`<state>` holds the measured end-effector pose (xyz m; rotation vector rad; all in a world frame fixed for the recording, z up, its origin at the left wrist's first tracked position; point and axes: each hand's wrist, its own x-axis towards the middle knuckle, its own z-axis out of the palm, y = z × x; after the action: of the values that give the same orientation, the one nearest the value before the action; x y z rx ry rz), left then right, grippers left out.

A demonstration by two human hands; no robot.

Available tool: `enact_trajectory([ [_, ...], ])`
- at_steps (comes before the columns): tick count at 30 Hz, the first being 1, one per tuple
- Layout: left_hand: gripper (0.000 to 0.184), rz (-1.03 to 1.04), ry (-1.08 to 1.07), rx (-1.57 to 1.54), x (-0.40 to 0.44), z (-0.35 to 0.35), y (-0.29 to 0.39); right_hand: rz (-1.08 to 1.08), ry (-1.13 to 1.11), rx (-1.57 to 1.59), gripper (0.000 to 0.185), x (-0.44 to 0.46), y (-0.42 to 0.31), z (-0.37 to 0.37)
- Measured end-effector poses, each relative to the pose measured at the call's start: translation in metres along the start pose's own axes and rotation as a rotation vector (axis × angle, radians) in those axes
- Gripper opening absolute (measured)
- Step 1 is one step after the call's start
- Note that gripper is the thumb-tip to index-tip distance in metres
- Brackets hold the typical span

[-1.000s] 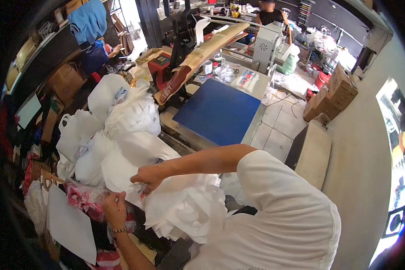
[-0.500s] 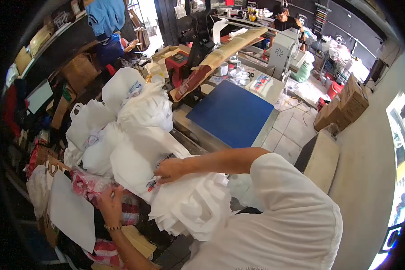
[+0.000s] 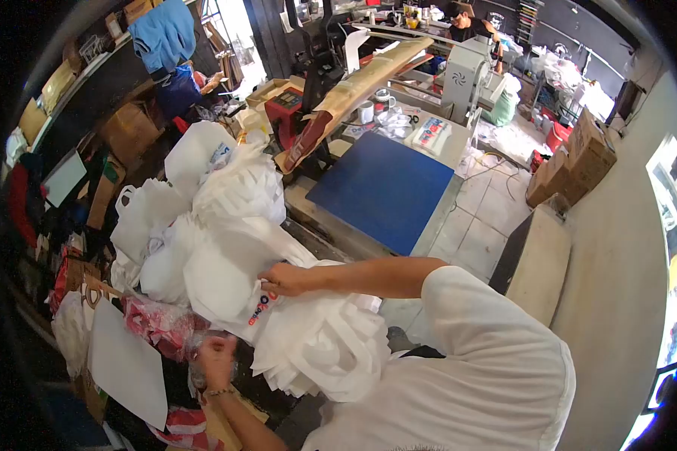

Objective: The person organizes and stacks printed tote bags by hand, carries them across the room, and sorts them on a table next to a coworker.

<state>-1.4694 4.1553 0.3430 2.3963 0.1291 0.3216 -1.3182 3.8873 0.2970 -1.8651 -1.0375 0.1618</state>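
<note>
My right hand [image 3: 284, 279] grips the edge of a white bag [image 3: 222, 274] in the middle of the pile, beside its red and blue print. Just below that hand lies a thick fanned stack of white bags [image 3: 320, 342] with loop handles. Lower and to the left is my left hand [image 3: 217, 364], smeared by motion, with a bracelet on the wrist. Clear plastic shows around its fingers, but whether they hold it I cannot make out. Close by on its left lies a red-and-white plastic packet [image 3: 158, 322]. More white bags [image 3: 237, 184] are heaped farther back.
A blue flat pad [image 3: 384, 192] lies on the press table beyond the pile. Over it reaches a long paper-covered arm [image 3: 361, 90]. A white sheet [image 3: 128, 364] leans at lower left. Cardboard boxes [image 3: 575, 165] stand by the right wall, and a person [image 3: 470, 30] is at the back.
My left hand has moved right and slightly down, away from the red-and-white packet. The right hand has shifted slightly up and right, and more of the bag's print shows.
</note>
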Motion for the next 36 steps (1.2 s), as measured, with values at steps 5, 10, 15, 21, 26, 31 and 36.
enact_trajectory([
  [5, 0.028, -0.007, -0.462, -0.183, 0.0, 0.054, 0.034, -0.046, 0.046, 0.002, 0.027, 0.004, 0.015, 0.005],
  [10, 0.027, -0.088, -0.55, -0.38, 0.025, 0.066, 0.077, -0.025, 0.087, -0.014, 0.027, 0.001, 0.012, 0.001],
  [15, 0.024, 0.091, -0.36, -0.203, 0.055, 0.103, 0.048, -0.039, 0.039, 0.036, 0.029, 0.001, 0.012, 0.002],
  [21, 0.013, -0.191, -0.396, -0.619, 0.063, 0.133, 0.026, 0.179, 0.034, 0.191, 0.029, -0.002, -0.008, -0.004],
  [26, 0.015, -0.263, -0.414, -0.802, 0.058, 0.12, 0.065, 0.189, -0.025, 0.266, 0.027, 0.001, -0.014, -0.019],
  [31, 0.015, -0.39, -0.344, -1.112, 0.067, 0.118, 0.069, 0.373, -0.24, 0.412, 0.039, 0.013, -0.03, -0.049],
  [36, 0.014, -0.221, -0.313, -0.585, 0.053, 0.113, 0.036, 0.483, -0.19, 0.566, 0.049, -0.01, -0.029, -0.053],
])
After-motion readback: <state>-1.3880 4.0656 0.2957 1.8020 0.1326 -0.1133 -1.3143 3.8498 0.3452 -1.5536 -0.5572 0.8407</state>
